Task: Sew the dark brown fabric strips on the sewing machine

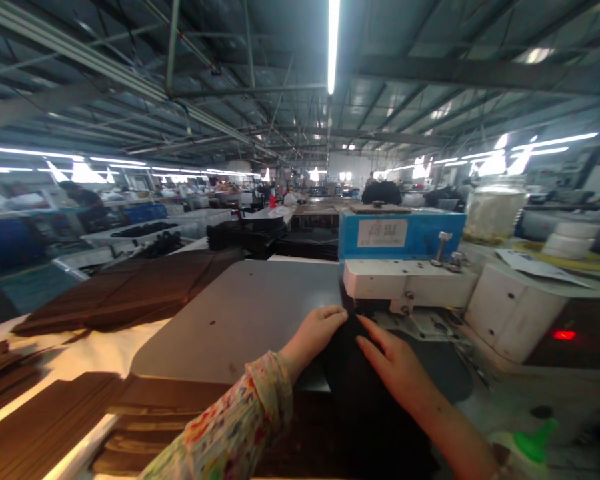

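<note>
A dark black piece of fabric (353, 373) runs from the sewing machine head (410, 283) down toward me over the edge of the metal plate. My left hand (316, 337), in a colourful patterned sleeve, has its fingers pressed together on the fabric's left edge, close in front of the machine. On the fabric's right side lies my right hand (393, 360), fingers stretched forward and thumb a little apart from them. Both sets of fingertips are near each other just before the machine's working point, which is partly hidden under the head.
A smooth grey metal plate (260, 307) spreads to the left. Brown stacked pieces (130, 287) lie beyond it, with black stacks (247, 233) behind. To the right stand a control box (555, 313) with a red display, a clear jar (495, 213) and a green-capped bottle (527, 447).
</note>
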The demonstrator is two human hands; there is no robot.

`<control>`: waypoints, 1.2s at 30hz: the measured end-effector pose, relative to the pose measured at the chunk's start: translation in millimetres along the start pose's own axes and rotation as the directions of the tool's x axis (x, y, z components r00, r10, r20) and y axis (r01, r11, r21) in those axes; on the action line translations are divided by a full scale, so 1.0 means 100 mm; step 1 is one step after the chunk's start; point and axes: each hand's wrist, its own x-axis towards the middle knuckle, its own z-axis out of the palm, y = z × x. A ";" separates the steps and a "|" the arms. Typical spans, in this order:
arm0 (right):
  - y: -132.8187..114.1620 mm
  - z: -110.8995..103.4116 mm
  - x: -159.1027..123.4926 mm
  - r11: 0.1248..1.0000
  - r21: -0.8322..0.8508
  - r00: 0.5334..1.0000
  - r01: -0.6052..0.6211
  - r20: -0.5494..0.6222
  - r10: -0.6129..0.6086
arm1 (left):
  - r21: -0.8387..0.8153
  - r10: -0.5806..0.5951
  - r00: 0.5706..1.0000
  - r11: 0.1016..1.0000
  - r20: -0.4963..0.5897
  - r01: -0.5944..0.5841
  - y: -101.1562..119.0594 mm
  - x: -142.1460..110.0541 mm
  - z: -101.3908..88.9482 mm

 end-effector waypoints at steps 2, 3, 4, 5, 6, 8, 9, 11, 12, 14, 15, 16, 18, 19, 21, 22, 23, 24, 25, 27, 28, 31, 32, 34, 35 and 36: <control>-0.01 0.01 -0.03 0.994 -0.083 0.996 0.070 -0.041 -0.074 | -0.038 -0.011 1.000 0.999 0.005 0.012 0.00 0.00 0.00; -0.02 0.02 -0.04 0.985 -0.135 0.992 0.108 -0.053 -0.116 | -0.059 -0.019 1.000 0.998 0.010 0.020 -0.01 0.00 0.00; -0.02 0.03 -0.06 0.970 -0.194 0.986 0.143 -0.052 -0.156 | -0.083 -0.030 0.999 0.996 0.019 0.031 -0.01 -0.01 0.00; -0.03 0.03 -0.07 0.949 -0.262 0.981 0.174 -0.038 -0.191 | -0.113 -0.045 0.998 0.992 0.031 0.049 -0.01 -0.01 -0.01; -0.04 0.04 -0.09 0.921 -0.336 0.976 0.198 -0.015 -0.215 | -0.147 -0.063 0.997 0.987 0.045 0.069 -0.01 -0.01 -0.01; -0.06 0.04 -0.11 0.845 -0.483 0.970 0.230 0.049 -0.236 | -0.211 -0.100 0.992 0.971 0.082 0.115 -0.01 -0.01 -0.01; -0.08 0.04 -0.12 0.800 -0.549 0.968 0.242 0.080 -0.238 | -0.232 -0.115 0.989 0.963 0.098 0.135 0.00 -0.02 -0.01; -0.12 0.04 -0.13 0.710 -0.657 0.965 0.253 0.123 -0.230 | -0.226 -0.127 0.985 0.963 0.114 0.150 0.02 -0.01 -0.02; -0.15 0.03 -0.13 0.671 -0.696 0.965 0.254 0.137 -0.223 | -0.192 -0.104 0.988 0.974 0.114 0.124 0.03 -0.01 -0.03; -0.20 0.03 -0.12 0.614 -0.749 0.967 0.249 0.154 -0.204 | -0.070 0.010 0.992 0.998 0.122 -0.002 0.06 0.00 -0.05; -0.22 0.03 -0.11 0.596 -0.765 0.968 0.245 0.162 -0.190 | -0.005 0.072 0.987 0.997 0.145 -0.072 0.07 0.01 -0.06; -0.24 0.03 -0.11 0.584 -0.775 0.970 0.243 0.172 -0.174 | 0.045 0.114 0.979 0.991 0.167 -0.123 0.07 0.01 -0.07; -0.26 0.04 -0.10 0.570 -0.785 0.970 0.243 0.197 -0.143 | 0.087 0.114 0.977 0.987 0.179 -0.131 0.05 0.02 -0.08; -0.26 0.04 -0.10 0.568 -0.786 0.970 0.244 0.209 -0.127 | 0.091 0.084 0.982 0.991 0.167 -0.100 0.04 0.02 -0.07; -0.25 0.03 -0.10 0.581 -0.779 0.970 0.237 0.221 -0.100 | 0.136 0.037 0.990 0.989 0.134 -0.055 0.00 0.03 -0.04; -0.24 0.03 -0.09 0.595 -0.772 0.972 0.225 0.219 -0.084 | 0.196 0.039 0.992 0.979 0.118 -0.062 -0.03 0.03 -0.02; -0.23 0.02 -0.09 0.611 -0.764 0.975 0.207 0.214 -0.063 | 0.281 0.061 0.993 0.956 0.106 -0.089 -0.05 0.03 0.01; -0.22 0.00 -0.08 0.628 -0.755 0.977 0.186 0.211 -0.035 | 0.377 0.103 0.991 0.917 0.086 -0.128 -0.07 0.03 0.03; -0.22 -0.01 -0.07 0.645 -0.746 0.977 0.164 0.212 -0.003 | 0.469 0.154 0.986 0.868 0.065 -0.166 -0.09 0.03 0.05; -0.24 -0.04 -0.04 0.674 -0.728 0.971 0.128 0.229 0.063 | 0.601 0.247 0.969 0.772 0.017 -0.207 -0.10 0.03 0.08; -0.26 -0.06 -0.02 0.686 -0.718 0.966 0.115 0.243 0.091 | 0.638 0.280 0.960 0.741 -0.007 -0.211 -0.10 0.03 0.08; -0.31 -0.09 0.04 0.717 -0.691 0.949 0.095 0.280 0.145 | 0.675 0.303 0.950 0.716 -0.076 -0.175 -0.08 -0.01 0.08; -0.32 -0.10 0.06 0.728 -0.679 0.946 0.090 0.286 0.150 | 0.674 0.282 0.956 0.722 -0.082 -0.155 -0.07 -0.02 0.07; -0.29 -0.10 0.08 0.757 -0.650 0.949 0.075 0.279 0.145 | 0.671 0.216 0.974 0.732 -0.066 -0.117 -0.04 -0.06 0.06; -0.26 -0.10 0.08 0.772 -0.633 0.955 0.062 0.263 0.139 | 0.676 0.193 0.980 0.728 -0.046 -0.112 -0.04 -0.07 0.06; -0.23 -0.10 0.08 0.787 -0.616 0.962 0.045 0.240 0.133 | 0.687 0.192 0.981 0.716 -0.020 -0.126 -0.03 -0.09 0.06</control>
